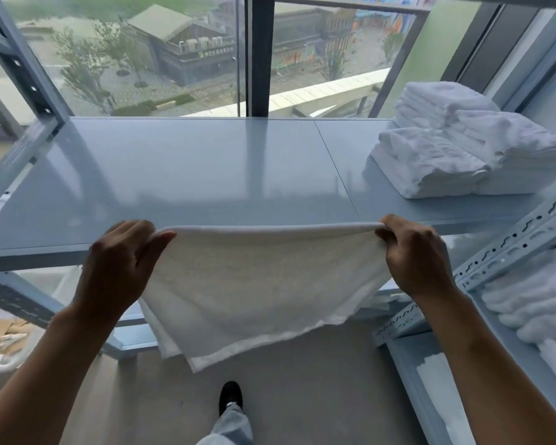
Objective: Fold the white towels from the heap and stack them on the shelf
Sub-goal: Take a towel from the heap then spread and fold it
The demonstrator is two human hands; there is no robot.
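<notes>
Your left hand [119, 264] and right hand [414, 255] each pinch a top corner of the towel [264, 290], fingers curled round its upper edge; it hangs stretched between them, doubled over, just in front of the shelf's [174, 175] front edge and above the floor [302, 380]; folded towels [456, 149] sit stacked at the shelf's far right; your shoe [230, 396] shows below.

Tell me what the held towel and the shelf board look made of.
Towel: soft cloth, probably cotton terry; it drapes limp, matte and faintly nubbly. Shelf board: likely painted metal, pale grey-blue, glossy; it mirrors the window frame and shows a thin panel seam.
</notes>
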